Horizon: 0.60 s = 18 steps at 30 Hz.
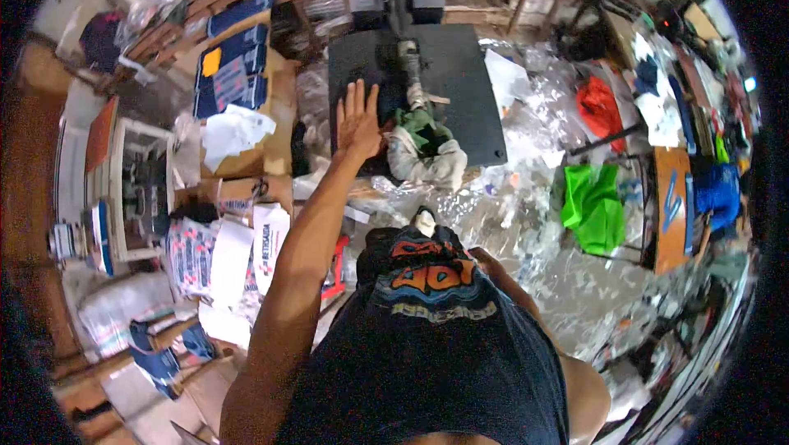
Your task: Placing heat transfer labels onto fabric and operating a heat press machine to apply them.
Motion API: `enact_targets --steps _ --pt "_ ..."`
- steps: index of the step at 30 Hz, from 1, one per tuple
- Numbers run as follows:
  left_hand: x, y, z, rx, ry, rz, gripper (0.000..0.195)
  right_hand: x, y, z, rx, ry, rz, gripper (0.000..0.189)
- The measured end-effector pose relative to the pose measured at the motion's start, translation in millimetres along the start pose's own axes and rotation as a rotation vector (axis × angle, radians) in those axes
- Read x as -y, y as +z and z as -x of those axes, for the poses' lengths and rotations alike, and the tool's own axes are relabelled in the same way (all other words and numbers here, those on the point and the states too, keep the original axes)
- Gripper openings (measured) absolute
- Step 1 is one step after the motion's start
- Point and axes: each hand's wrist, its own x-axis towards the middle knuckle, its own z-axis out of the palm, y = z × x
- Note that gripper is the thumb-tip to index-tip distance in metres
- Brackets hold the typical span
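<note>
My left hand [359,127] is spread, palm down, at the left part of a dark flat panel [459,93] and holds nothing. Just right of its wrist lies a bundled pale cloth [425,158] with a green cloth [424,127] in its middle, at the panel's near edge. A column wrapped in light material [410,66] stands by the bundle's far side. My right hand is out of view; the right forearm [502,272] hangs beside my body, partly behind the dark shirt.
At the left, a cardboard box [280,112] bears folded navy textiles [259,44] and white sheets [237,134]. Crumpled clear plastic [493,211] covers the floor. To the right are a bright green cloth [595,208], a red bag [598,109] and a person in blue [721,195] beyond a wooden board [672,211].
</note>
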Motion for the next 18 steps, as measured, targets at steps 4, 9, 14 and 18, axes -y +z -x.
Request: enact_targets --steps 4,9,14,18 --pt "0 -4 -1 -0.006 0.006 0.057 0.090 -1 4 -26 -0.069 0.112 0.055 0.047" --pt "7 7 2 -0.051 0.005 0.039 0.090 80 51 -53 -0.190 0.348 -0.123 0.047" --pt "2 -4 2 0.018 -0.016 0.043 0.090 145 66 -2 -0.315 0.584 -0.304 0.047" --pt "2 2 0 -0.008 -0.001 0.074 0.093 196 98 -22 -0.251 0.443 -0.264 0.043"
